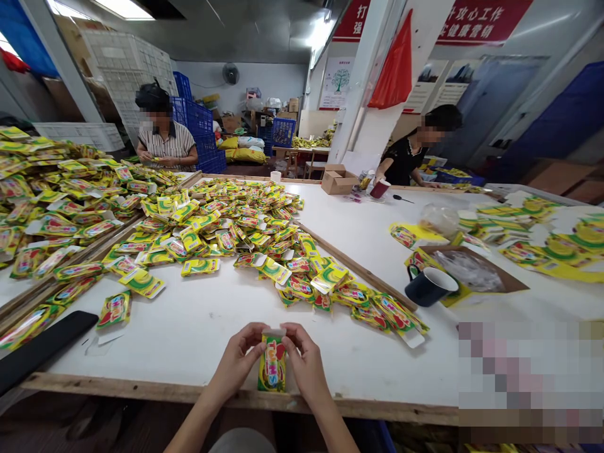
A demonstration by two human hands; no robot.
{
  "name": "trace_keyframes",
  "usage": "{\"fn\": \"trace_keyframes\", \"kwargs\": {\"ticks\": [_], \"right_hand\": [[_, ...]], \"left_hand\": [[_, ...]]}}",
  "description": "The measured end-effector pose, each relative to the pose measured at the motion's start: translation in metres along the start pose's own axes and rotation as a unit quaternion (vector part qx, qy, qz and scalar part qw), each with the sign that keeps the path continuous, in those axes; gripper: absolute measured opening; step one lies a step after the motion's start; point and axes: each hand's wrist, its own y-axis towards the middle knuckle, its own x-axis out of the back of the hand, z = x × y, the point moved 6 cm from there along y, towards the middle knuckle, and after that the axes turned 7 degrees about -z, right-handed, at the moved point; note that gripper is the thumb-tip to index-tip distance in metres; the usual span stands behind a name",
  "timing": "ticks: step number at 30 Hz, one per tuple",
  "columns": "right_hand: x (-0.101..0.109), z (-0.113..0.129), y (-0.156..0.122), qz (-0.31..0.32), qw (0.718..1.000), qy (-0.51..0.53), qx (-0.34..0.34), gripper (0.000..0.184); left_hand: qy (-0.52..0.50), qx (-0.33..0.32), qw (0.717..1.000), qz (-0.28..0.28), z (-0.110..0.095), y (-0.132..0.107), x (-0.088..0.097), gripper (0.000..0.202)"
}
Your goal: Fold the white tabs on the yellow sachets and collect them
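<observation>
together, left hand (240, 356) and right hand (305, 360) pinch a slim rectangular cardboard carton (272, 371).

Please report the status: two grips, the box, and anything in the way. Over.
Left grip and right grip both on box, at flap end. Box near table edge, white flap showing. Pile beyond, apart from grips.

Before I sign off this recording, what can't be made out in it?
Head view throughout:
- Inside of the TWINS carton between left hand and right hand: hidden by its front.
- Far end of the black elongated object: cut off by the left edge.
- Part of the white tabletop at lower right: covered by a pixelated patch.
- Lower layers of the carton heap: buried under upper cartons.
</observation>
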Motion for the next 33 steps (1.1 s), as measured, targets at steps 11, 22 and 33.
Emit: {"fn": "trace_keyframes", "kwargs": {"ticks": [11,22,33], "right_hand": [[0.002,0.026,-0.006,0.007,0.996,-0.062,0.056,0.017],[0.001,0.025,0.002,-0.003,0.997,-0.067,0.024,0.019],[0.004,0.001,-0.017,-0.003,1.000,-0.007,-0.023,0.031]], "left_hand": [[0.097,-0.027,0.992,-0.078,-0.017,-0.007,-0.005,0.018],[0.048,0.014,0.994,-0.098,-0.009,0.001,-0.005,0.018],[-0.008,0.027,0.999,-0.044,0.004,-0.016,-0.009,0.043]]}}
